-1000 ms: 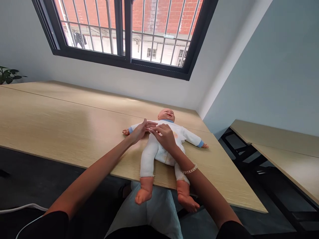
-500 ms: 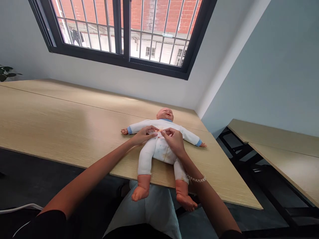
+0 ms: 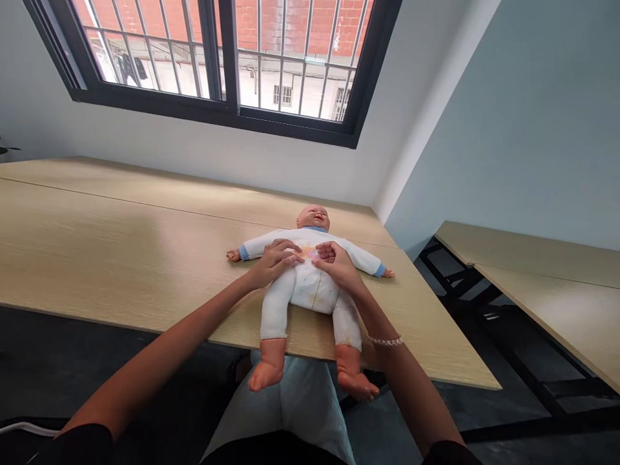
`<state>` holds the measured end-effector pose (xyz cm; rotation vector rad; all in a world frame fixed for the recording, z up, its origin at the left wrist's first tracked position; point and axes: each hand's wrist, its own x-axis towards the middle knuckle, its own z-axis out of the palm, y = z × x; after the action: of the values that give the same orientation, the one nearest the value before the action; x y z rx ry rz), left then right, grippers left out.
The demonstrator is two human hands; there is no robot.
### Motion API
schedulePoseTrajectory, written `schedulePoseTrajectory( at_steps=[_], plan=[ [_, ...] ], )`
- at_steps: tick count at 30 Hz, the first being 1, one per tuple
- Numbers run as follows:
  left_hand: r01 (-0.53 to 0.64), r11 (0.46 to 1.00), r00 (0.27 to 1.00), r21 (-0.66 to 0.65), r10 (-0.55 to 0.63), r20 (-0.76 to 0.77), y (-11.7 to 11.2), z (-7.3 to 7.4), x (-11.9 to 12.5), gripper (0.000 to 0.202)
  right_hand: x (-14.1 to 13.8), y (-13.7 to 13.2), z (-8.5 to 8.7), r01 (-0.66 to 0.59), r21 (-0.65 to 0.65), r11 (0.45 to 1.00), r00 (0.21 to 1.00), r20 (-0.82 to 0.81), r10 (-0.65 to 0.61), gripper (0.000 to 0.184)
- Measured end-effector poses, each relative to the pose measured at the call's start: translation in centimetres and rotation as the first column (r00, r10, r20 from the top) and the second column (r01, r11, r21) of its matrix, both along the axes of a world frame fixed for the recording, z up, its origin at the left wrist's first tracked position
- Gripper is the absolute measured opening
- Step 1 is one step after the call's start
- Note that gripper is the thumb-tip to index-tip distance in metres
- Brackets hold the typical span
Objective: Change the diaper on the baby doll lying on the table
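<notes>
A baby doll (image 3: pixel 310 294) in a white suit with blue cuffs lies face up on the wooden table (image 3: pixel 121 239), arms spread, bare feet hanging over the near edge. My left hand (image 3: pixel 274 261) rests on the doll's chest from the left, fingers curled and pinching the suit's fabric. My right hand (image 3: pixel 336 263), with a bead bracelet on its wrist, is on the chest from the right, fingertips also pinched at the front of the suit. Both sets of fingertips meet near a small pink patch at mid-chest.
A barred black-framed window (image 3: pixel 217 58) is above the table's far side. A second wooden table (image 3: pixel 542 271) stands at the right across a dark gap. My lap in pale cloth (image 3: pixel 300 407) is under the doll's feet.
Both hands slid down the doll's chest and back a little, staying pinched at the suit's front. The view shifted right and down slightly.
</notes>
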<state>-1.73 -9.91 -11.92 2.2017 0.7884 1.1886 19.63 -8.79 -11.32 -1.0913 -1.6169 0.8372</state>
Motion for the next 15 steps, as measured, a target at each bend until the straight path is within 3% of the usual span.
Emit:
schedulePoseTrajectory(
  at_steps=[5,10,15],
  plan=[
    [-0.012,0.998,0.983,0.056,0.022,-0.183,-1.3,1.2,0.9,0.029,2.1,-1.1,0.7,0.069,0.130,0.989,0.995,-0.075,-0.060,0.023],
    [-0.023,0.995,0.932,0.096,0.057,-0.357,-2.2,2.0,1.6,0.035,3.0,-2.9,0.2,0.050,0.208,0.977,0.991,0.114,-0.075,0.019],
    [0.041,0.997,0.936,0.064,-0.016,-0.351,-2.4,1.7,1.8,0.041,2.4,-3.7,0.0,-0.009,0.238,0.971,0.980,0.193,-0.038,0.017]
  ],
)
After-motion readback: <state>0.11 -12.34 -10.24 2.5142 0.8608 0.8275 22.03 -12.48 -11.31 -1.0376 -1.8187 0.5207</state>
